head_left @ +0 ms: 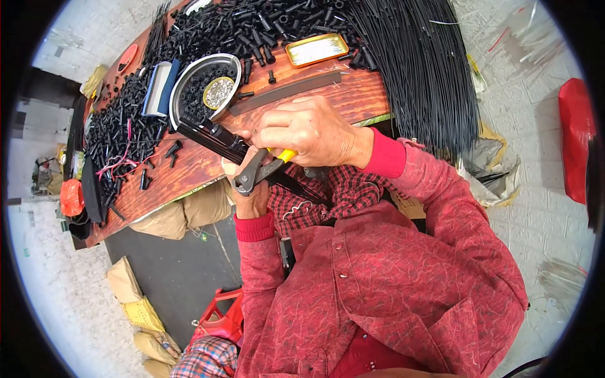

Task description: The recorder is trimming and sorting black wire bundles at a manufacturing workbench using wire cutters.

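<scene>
My left hand is closed round a bundle of thin black cables, which slants from the bowl's near edge down to my lap. A black tubular fitting sits at the upper part of this bundle. My right hand grips pliers with yellow handles, their dark jaws pointing down over my left hand. The thumb and fingertips of my right hand are drawn together beside the fitting; whether they also pinch a small part cannot be made out. Part of my left hand is hidden behind the pliers.
On the wooden table stands a round bowl of black parts with a small dish of metal bits. Black fittings lie heaped behind it. A yellow-rimmed tray, a dark flat bar and long black cables lie rightward.
</scene>
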`<state>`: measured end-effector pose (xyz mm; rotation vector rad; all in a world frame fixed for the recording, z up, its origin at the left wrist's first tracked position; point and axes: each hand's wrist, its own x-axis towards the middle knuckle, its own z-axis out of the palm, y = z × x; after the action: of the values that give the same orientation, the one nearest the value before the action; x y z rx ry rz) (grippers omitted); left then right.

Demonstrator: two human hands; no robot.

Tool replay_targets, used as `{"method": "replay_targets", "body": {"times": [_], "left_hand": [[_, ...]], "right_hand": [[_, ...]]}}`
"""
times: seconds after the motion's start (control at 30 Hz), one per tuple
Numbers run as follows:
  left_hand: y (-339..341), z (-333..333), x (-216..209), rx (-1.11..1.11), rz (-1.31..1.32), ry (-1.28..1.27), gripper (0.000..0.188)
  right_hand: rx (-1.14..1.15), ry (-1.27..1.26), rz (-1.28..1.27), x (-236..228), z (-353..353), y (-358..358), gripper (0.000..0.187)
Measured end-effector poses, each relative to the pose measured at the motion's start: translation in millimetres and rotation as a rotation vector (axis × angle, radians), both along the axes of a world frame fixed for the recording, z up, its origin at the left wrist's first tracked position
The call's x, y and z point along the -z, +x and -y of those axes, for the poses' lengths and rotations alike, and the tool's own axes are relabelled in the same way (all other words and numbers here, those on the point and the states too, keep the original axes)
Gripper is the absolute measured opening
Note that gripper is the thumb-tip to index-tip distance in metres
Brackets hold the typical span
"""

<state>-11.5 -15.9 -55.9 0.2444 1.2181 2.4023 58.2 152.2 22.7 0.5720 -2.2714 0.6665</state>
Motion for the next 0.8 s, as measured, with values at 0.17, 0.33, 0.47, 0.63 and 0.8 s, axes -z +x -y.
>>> {"method": "replay_targets", "body": {"times": [0.17, 0.33, 0.47, 0.63, 0.8], "left_hand": [[4, -14, -27, 0.061, -0.112, -0.04, 0.05], [11, -18, -38, 0.054, -0.116, -0.051, 0.055], [7, -20, -33, 0.062, -0.124, -0.051, 0.056], [9, -24, -30, 0.021, -0.17, -0.069, 0.055], [6, -24, -29, 0.056, -0.147, -0.077, 0.052]], "right_hand": [[0.09, 0.017, -0.034, 7, -6, 8, 0.016], [0.15, 0.042, -0.081, 12, -6, 12, 0.014], [0.189, 0.069, -0.078, 13, -9, 15, 0.02], [0.205, -0.002, -0.018, 21, -10, 15, 0.019], [0.177, -0.119, 0.056, 22, -9, 13, 0.018]]}}
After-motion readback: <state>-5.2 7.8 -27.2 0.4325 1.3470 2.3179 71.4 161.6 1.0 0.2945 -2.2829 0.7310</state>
